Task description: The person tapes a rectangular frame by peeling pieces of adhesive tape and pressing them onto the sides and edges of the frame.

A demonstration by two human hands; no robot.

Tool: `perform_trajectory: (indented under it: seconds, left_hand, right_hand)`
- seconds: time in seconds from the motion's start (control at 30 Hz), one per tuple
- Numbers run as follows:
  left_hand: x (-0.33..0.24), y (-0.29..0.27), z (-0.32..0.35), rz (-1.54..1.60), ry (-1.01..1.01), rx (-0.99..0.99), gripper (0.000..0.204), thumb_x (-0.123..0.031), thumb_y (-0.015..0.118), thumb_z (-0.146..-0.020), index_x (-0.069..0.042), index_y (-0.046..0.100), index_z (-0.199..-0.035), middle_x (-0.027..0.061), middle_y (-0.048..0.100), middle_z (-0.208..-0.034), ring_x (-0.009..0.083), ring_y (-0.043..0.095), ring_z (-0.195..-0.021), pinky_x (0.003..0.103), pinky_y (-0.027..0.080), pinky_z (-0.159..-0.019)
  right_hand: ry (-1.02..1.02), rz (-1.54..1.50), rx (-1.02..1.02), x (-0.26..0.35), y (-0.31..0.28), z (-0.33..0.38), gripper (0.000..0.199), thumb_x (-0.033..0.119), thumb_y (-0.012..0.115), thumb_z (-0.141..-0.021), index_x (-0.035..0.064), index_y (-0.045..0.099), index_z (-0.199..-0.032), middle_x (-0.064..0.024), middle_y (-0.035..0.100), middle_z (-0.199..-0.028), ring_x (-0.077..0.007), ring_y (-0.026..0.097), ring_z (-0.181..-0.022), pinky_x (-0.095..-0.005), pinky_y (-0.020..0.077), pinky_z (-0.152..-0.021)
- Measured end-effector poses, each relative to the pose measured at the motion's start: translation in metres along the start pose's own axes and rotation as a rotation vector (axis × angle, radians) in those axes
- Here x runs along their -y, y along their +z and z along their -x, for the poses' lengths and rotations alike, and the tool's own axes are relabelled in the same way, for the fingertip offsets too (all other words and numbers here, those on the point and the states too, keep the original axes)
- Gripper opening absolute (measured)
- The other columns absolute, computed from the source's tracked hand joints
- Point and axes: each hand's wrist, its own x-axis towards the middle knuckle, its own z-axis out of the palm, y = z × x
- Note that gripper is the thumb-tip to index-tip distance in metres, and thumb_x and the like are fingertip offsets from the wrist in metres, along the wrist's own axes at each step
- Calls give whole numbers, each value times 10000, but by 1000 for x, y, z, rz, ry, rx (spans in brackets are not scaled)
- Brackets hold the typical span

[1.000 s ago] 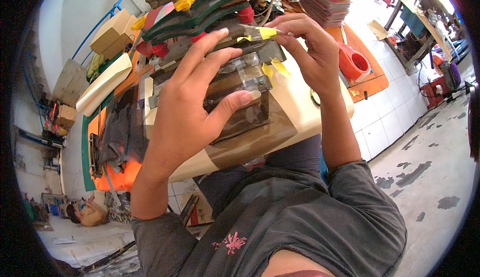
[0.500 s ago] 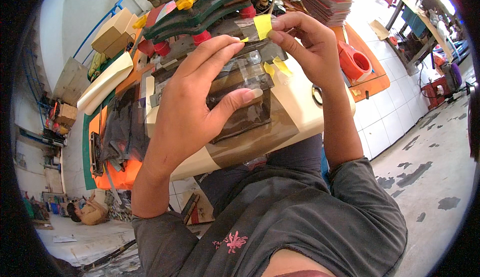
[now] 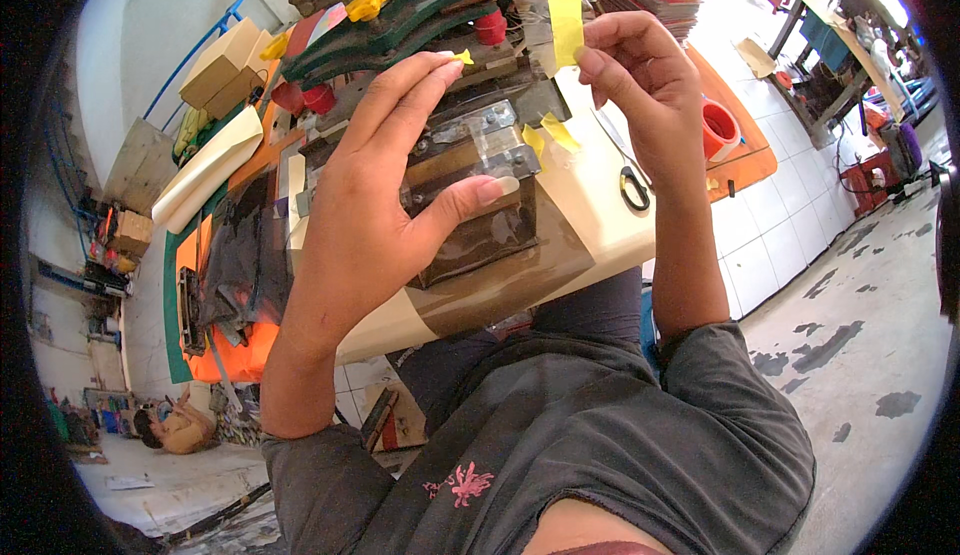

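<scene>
Up top, right hand [image 3: 640, 75] fingers pinch yellow tape strip [image 3: 566, 23]; left hand [image 3: 385, 195] fingers grip clear block [image 3: 480, 170].

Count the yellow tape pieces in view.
3 that I can tell: one strip pinched in the right hand, a small bit on a left hand fingertip, one piece on the transformer-like block. More may be hidden.

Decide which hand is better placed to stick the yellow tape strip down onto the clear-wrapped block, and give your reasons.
Probably the right hand: it pinches the yellow tape strip above the clear-wrapped block. The left hand is spread over the block, gripping it.
</scene>
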Motion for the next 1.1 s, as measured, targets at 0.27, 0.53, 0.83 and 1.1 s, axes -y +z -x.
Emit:
perform_trajectory:
  seconds: [0.27,0.53,0.83,1.1]
  left_hand:
    - [3,2,-1,-31,25,-29,799,-320,887,-833,-34,575,-1511,145,549,-1557,304,577,-1376,416,520,-1070]
    - [6,3,0,-22,34,-48,816,-296,915,-804,-19,579,-1494,151,560,-1541,310,587,-1361,403,536,-1048]
    - [6,3,0,-37,22,-44,815,-287,922,-793,-18,587,-1485,149,571,-1528,308,592,-1359,406,538,-1056]
    - [4,3,0,-30,21,-24,787,-275,917,-798,-27,598,-1473,145,584,-1513,309,596,-1361,414,533,-1074]
  right_hand:
    - [-275,200,77,-26,-4,-14,202,142,844,-942,51,666,-971,23,676,-913,-41,585,-789,-216,458,-681]
    - [-173,160,76,-25,22,-16,152,119,758,-988,7,655,-998,-6,658,-841,-82,619,-803,-248,512,-754]
    - [15,-27,427,-10,18,1,298,114,699,-1010,-18,668,-1275,-138,785,-1137,-207,754,-1108,-333,580,-976]
    - [-288,3,193,-32,9,-2,261,120,795,-992,7,642,-1172,-66,709,-1094,-93,648,-909,-253,543,-832]
